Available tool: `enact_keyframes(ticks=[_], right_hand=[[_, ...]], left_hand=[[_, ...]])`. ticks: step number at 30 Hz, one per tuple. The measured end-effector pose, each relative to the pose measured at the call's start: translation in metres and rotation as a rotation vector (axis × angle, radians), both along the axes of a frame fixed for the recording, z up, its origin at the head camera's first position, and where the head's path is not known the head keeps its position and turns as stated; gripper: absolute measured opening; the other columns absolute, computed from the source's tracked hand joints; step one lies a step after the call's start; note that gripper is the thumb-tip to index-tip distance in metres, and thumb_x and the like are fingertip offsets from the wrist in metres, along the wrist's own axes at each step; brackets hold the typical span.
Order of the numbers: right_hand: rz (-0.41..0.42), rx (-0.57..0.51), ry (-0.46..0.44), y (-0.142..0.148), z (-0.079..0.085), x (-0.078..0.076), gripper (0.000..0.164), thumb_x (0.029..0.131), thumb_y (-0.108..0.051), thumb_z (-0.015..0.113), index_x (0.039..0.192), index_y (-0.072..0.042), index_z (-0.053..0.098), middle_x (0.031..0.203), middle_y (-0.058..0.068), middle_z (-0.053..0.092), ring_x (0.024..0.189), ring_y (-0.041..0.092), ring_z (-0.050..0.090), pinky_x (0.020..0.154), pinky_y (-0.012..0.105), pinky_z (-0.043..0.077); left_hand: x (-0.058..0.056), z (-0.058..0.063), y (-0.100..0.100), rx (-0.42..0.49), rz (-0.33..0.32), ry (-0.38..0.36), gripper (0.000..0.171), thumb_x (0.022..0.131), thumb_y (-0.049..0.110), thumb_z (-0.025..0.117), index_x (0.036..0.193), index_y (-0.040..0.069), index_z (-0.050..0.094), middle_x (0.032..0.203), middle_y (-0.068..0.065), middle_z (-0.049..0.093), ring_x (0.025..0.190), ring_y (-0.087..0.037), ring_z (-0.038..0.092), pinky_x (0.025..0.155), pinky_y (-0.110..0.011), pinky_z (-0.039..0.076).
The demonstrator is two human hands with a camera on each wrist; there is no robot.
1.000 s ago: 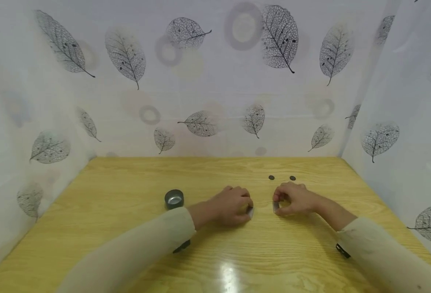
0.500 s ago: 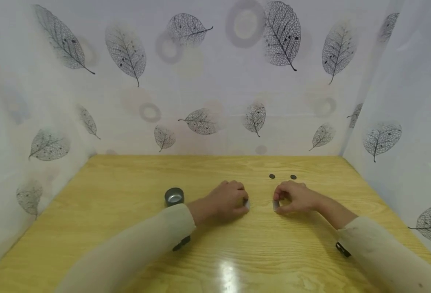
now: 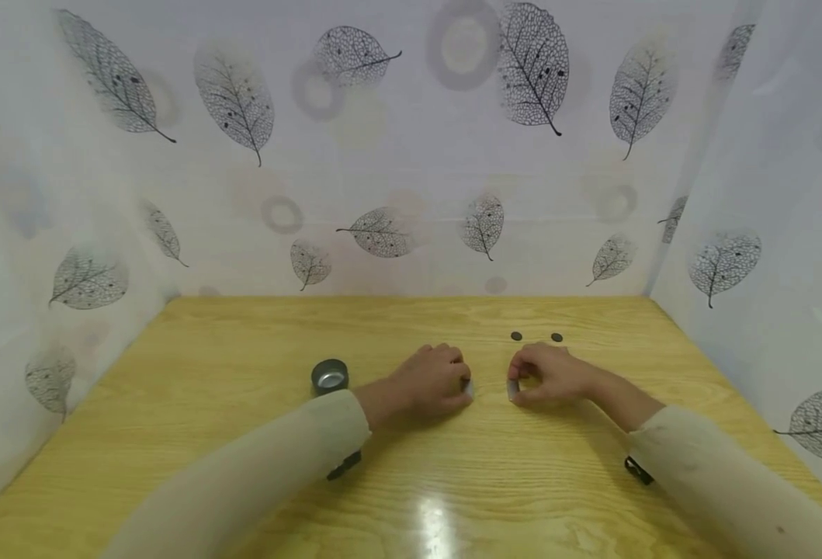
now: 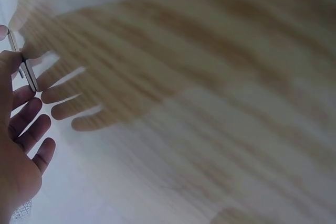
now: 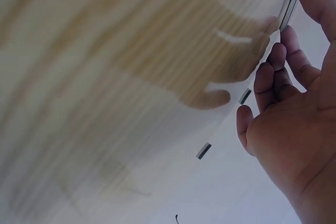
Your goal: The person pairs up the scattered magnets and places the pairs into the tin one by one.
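In the head view my left hand (image 3: 430,382) is low over the wooden table, pinching a thin flat pale piece (image 3: 469,389) between thumb and fingers. My right hand (image 3: 552,376) faces it and pinches a similar thin flat piece (image 3: 512,388). A short gap separates the two pieces. Edge-on in the left wrist view, the left piece (image 4: 31,75) looks like a slim plate with a dark edge. The right piece (image 5: 287,11) looks much the same in the right wrist view. Both stand upright at the tabletop, partly hidden by my fingers.
A small round dark tin (image 3: 330,377) with a silvery inside stands left of my left forearm. Behind my right hand lie two small dark discs, a left disc (image 3: 516,336) and a right disc (image 3: 556,337). Leaf-patterned curtains (image 3: 411,155) enclose the table (image 3: 243,326).
My left hand first shifted slightly left and back with its piece, then stayed. My right hand has since slid a little left with its piece, narrowing the gap. Tin and discs stay put.
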State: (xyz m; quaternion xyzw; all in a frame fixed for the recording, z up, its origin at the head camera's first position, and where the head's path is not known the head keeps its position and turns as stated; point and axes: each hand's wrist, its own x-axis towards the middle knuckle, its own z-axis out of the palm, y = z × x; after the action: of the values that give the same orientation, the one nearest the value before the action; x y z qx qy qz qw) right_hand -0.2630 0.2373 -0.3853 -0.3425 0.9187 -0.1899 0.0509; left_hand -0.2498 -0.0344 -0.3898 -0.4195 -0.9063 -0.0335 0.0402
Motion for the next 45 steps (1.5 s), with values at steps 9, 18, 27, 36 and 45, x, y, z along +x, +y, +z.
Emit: enact_keyframes(ticks=[9, 18, 27, 36, 45], right_hand=[[0.005, 0.032, 0.039, -0.011, -0.001, -0.001, 0.023, 0.077, -0.037, 0.080, 0.091, -0.025, 0.066, 0.088, -0.011, 0.057, 0.087, 0.009, 0.047, 0.081, 0.042, 0.032], [0.023, 0.032, 0.037, -0.019, -0.001, 0.003, 0.022, 0.080, -0.034, 0.079, 0.095, -0.023, 0.066, 0.093, -0.010, 0.057, 0.092, 0.011, 0.048, 0.085, 0.046, 0.029], [0.036, 0.035, 0.015, -0.022, 0.000, 0.004, 0.022, 0.083, -0.035, 0.078, 0.097, -0.024, 0.066, 0.096, -0.009, 0.058, 0.093, 0.012, 0.049, 0.085, 0.048, 0.030], [0.027, 0.043, 0.020, -0.024, -0.003, 0.000, 0.022, 0.081, -0.035, 0.078, 0.097, -0.026, 0.067, 0.095, -0.013, 0.058, 0.092, 0.009, 0.050, 0.085, 0.043, 0.030], [0.048, 0.040, 0.026, -0.034, -0.001, 0.000, 0.022, 0.080, -0.035, 0.078, 0.097, -0.024, 0.068, 0.094, -0.012, 0.059, 0.091, 0.008, 0.050, 0.085, 0.041, 0.032]], left_hand=[[-0.002, -0.001, 0.001, -0.020, 0.003, -0.005, 0.033, 0.097, 0.045, 0.060, 0.115, 0.020, 0.069, 0.111, 0.002, 0.062, 0.098, -0.013, 0.055, 0.083, -0.030, 0.044], [-0.001, 0.001, 0.001, -0.022, 0.000, 0.000, 0.033, 0.096, 0.045, 0.061, 0.114, 0.020, 0.070, 0.109, 0.003, 0.062, 0.095, -0.012, 0.054, 0.080, -0.028, 0.043], [0.000, 0.001, 0.002, -0.023, 0.005, 0.001, 0.033, 0.097, 0.044, 0.060, 0.116, 0.019, 0.071, 0.111, 0.002, 0.062, 0.096, -0.013, 0.054, 0.079, -0.029, 0.044], [-0.001, 0.000, 0.002, -0.016, 0.005, 0.011, 0.034, 0.097, 0.044, 0.061, 0.116, 0.018, 0.070, 0.111, 0.002, 0.063, 0.096, -0.013, 0.055, 0.080, -0.028, 0.045], [0.000, -0.001, 0.002, -0.015, 0.013, -0.016, 0.036, 0.097, 0.045, 0.060, 0.118, 0.018, 0.070, 0.112, 0.001, 0.063, 0.097, -0.014, 0.055, 0.080, -0.029, 0.044]])
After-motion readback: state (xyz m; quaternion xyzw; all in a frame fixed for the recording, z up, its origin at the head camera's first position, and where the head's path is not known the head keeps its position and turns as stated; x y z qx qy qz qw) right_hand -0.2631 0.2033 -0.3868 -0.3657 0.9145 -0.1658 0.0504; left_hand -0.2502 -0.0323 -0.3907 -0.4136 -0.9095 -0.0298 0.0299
